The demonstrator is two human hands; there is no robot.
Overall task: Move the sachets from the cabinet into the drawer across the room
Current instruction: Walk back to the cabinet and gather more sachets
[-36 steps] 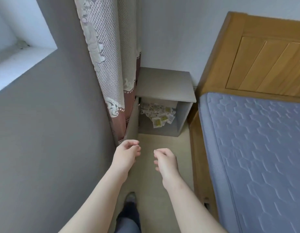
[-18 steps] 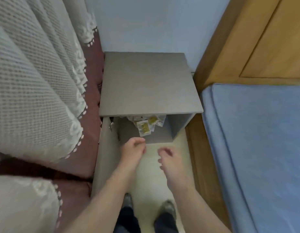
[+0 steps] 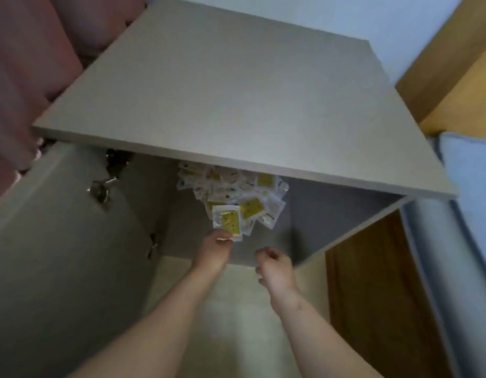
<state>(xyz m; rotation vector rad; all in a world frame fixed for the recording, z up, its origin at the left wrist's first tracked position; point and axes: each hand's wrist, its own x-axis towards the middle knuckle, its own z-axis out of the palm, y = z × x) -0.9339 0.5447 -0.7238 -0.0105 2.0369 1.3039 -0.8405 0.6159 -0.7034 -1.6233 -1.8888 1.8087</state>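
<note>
Left hand [image 3: 213, 249]: fingers [image 3: 222, 237] curled, tips meeting the near edge of the front sachet [image 3: 227, 222]. Touching it. Motion blur, so I cannot tell whether they pinch it or only rest against it.

Right hand [image 3: 274, 268]: fingers [image 3: 263, 253] loosely curled, released, holding nothing. It hangs in the air just in front of the cabinet opening, beside the left hand and apart from the sachets.

Front sachet: white-edged packet with a yellow panel, lying at the near side of the pile.

Sachets [image 3: 236, 192]: loose heap of white and yellow packets on the cabinet floor, overlapping one another. The far part of the heap is hidden under the top panel.

Cabinet [image 3: 236, 91]: grey, low, seen from above. Flat top panel, dark grey interior.

Door [image 3: 59, 241]: swung open on the left. One metal hinge [image 3: 101, 189] shows on its inner face near the top.

Surroundings: reddish curtain [image 3: 23, 64] to the left of the cabinet. Wooden bed frame [image 3: 372, 282] just beside its right wall, blue mattress [image 3: 468, 173] above that, wooden headboard [image 3: 454, 64] at upper right. Pale floor [image 3: 236, 323] under both forearms. Light wall [image 3: 345, 15] behind.
</note>
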